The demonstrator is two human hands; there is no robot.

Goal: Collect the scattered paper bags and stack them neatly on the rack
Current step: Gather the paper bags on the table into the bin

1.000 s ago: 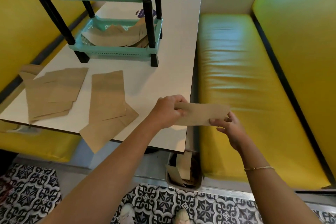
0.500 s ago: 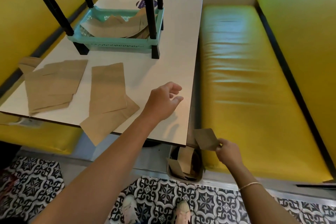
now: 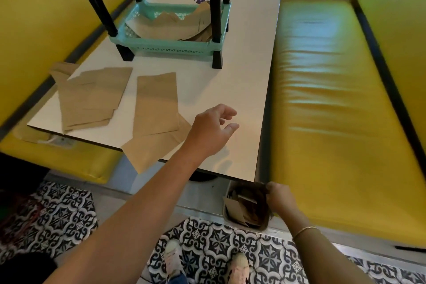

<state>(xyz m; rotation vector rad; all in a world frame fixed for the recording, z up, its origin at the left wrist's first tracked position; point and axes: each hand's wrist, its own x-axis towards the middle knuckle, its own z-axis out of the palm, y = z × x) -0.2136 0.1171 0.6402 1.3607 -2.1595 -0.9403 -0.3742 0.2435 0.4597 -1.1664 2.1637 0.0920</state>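
- The yellow bench seat [image 3: 334,99] fills the right side of the room, with the white table [image 3: 242,64] running alongside it.
- On the table stands the rack [image 3: 170,47], turquoise trays on black legs. Its lower tray already holds a loose layer of brown paper bags [image 3: 166,27], edges uneven; what the upper tray holds is out of sight.
- More scattered paper bags [image 3: 92,97] lie flat at the near left of the table, overlapping. One bag [image 3: 149,152] pokes past the table's edge.
- The left hand [image 3: 211,131] hovers just above the table near that overhanging bag, fingers loosely spread and holding nothing.
- The right hand [image 3: 280,198] is down at the small bin [image 3: 247,208] on the floor between table and bench, fingers at its rim. I cannot tell whether it pinches anything; the spot is dark.
- The bin holds folded brown paper pieces, jumbled on end.
- To do this step well, I would say: slide the overhanging bag back onto the table first, square the flat bags into one pile, then lay them on the rack with edges aligned.
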